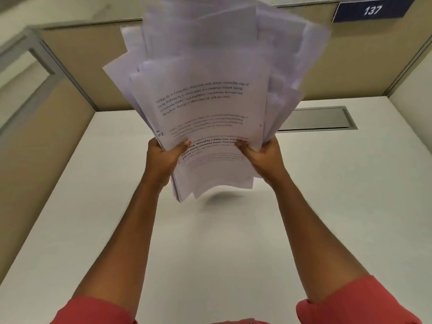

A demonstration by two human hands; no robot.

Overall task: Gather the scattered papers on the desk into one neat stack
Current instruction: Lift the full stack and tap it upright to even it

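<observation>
A thick, uneven bundle of white printed papers (210,94) is held upright above the white desk (327,206). The sheets fan out at the top, their edges out of line. My left hand (161,160) grips the bundle's lower left edge, thumb on the front sheet. My right hand (261,153) grips the lower right edge the same way. The bundle's bottom edge hangs a little above the desk and casts a faint shadow. I see no loose sheets on the desk.
Beige cubicle partitions (77,66) enclose the desk at the back and on both sides. A grey metal cable slot (322,119) lies in the desk at the back right. A blue sign (371,10) reading 137 hangs at the top right.
</observation>
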